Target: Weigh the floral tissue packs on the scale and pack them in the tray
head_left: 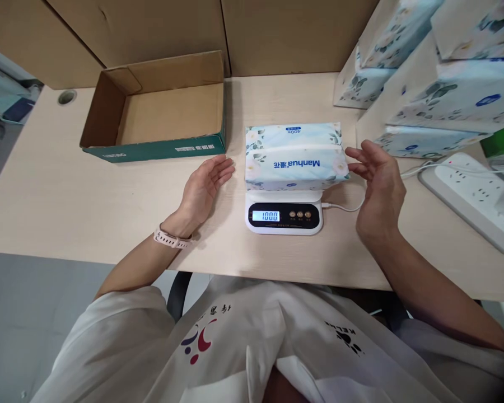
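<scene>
A pack of tissues point(294, 157) with a blue flower print lies on a small white kitchen scale point(284, 214); the display reads 1000. My left hand point(205, 187) rests open on the desk just left of the pack, palm turned toward it, not touching. My right hand point(380, 179) hovers open at the pack's right end, fingertips close to the wrapper or just brushing it. A light strap sits on my left wrist.
An open, shallow cardboard box point(109, 112) with a green front stands at the back left. Several stacked tissue packs point(441, 95) fill the right rear. A white power strip point(474, 196) lies at right, with a cable to the scale. Brown cartons line the back.
</scene>
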`<state>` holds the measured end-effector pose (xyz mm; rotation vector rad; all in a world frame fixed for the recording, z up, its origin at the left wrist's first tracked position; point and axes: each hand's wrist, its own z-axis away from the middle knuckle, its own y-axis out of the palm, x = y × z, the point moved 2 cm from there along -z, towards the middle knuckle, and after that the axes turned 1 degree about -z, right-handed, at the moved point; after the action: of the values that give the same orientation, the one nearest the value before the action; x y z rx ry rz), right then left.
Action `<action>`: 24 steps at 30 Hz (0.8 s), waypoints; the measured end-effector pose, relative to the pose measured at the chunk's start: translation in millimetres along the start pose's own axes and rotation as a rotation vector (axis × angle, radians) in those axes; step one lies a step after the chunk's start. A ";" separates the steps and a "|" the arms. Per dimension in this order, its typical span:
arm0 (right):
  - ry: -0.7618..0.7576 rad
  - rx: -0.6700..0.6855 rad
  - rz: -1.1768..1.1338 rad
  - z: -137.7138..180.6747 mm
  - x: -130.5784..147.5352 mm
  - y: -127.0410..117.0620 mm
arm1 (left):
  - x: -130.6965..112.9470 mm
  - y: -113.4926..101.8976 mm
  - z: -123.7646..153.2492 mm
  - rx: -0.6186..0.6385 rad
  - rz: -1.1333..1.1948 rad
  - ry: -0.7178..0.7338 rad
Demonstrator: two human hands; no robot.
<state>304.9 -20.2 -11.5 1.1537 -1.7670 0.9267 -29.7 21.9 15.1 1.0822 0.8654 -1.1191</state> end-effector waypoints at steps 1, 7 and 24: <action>0.003 0.002 0.007 0.2 1.2 0.1 | -0.4 -0.1 -0.4 -0.003 0.015 -0.004; -0.043 0.006 -0.012 0.7 5.0 0.9 | -1.5 -0.7 -2.2 -0.005 0.067 -0.007; -0.029 -0.017 0.001 2.6 12.6 4.1 | 1.0 -2.9 -3.5 0.017 0.063 0.013</action>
<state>297.3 -25.5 -1.7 1.1607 -1.7955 0.8977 -32.3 24.7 12.5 1.1247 0.8272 -1.0698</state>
